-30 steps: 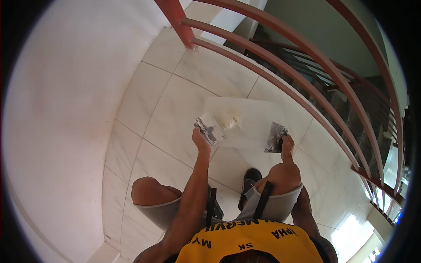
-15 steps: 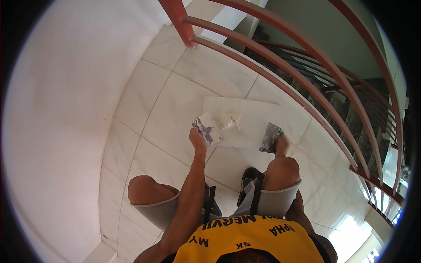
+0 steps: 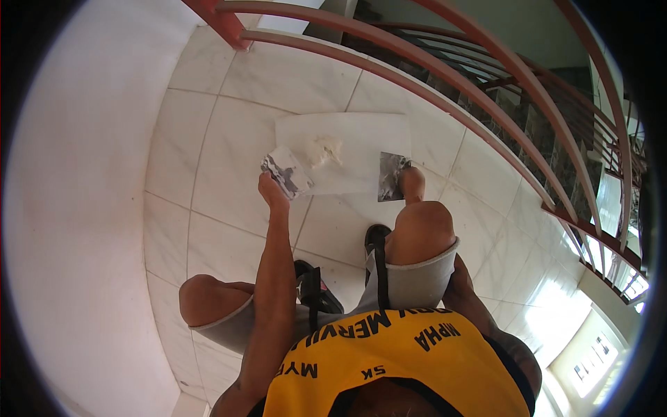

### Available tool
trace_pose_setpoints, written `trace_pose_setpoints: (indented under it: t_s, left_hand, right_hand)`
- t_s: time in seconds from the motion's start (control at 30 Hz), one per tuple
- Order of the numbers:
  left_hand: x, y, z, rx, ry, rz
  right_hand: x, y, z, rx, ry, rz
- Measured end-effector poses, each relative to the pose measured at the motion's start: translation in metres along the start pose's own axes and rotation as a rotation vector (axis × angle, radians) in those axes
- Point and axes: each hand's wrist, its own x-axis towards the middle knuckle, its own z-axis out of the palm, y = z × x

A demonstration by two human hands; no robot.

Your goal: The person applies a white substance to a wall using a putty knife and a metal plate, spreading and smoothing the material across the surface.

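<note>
My left hand point(image 3: 273, 190) is closed around a flat plastering trowel point(image 3: 289, 169) smeared with white and grey, held over the near left part of a white sheet point(image 3: 368, 132) on the floor. On the sheet's middle lies a lump of off-white putty point(image 3: 324, 151), just beyond that trowel. My right hand point(image 3: 413, 183) grips a second flat trowel point(image 3: 389, 182), its dark blade streaked with white, over the sheet's near right corner. The handles are mostly hidden by my fingers.
Pale marbled tiles point(image 3: 229, 187) surround the sheet. A white wall point(image 3: 90, 181) rises at the left. Red railings point(image 3: 445, 104) curve across the far and right side, with dark stairs point(image 3: 538, 146) beyond. My bent knees point(image 3: 424, 233) and sandals point(image 3: 316, 286) are close below the sheet.
The whole view has shifted, so the sheet and both hands appear farther left and higher. The right trowel has turned slightly. Both hands keep their trowels.
</note>
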Motion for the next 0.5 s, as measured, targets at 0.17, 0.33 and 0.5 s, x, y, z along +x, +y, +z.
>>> trace_pose_setpoints:
  t_s: [0.17, 0.33, 0.5]
  left_hand:
    - [-0.022, -0.017, 0.023, 0.071, -0.024, -0.032]
    - [-0.031, -0.038, 0.029, 0.054, -0.011, -0.056]
    - [-0.022, -0.054, 0.027, 0.145, -0.081, -0.038]
  right_hand:
    - [0.004, 0.031, -0.022, -0.091, 0.120, -0.017]
    - [0.008, 0.029, -0.047, -0.034, 0.143, -0.058]
    - [0.017, 0.021, -0.072, 0.640, -0.262, -0.004]
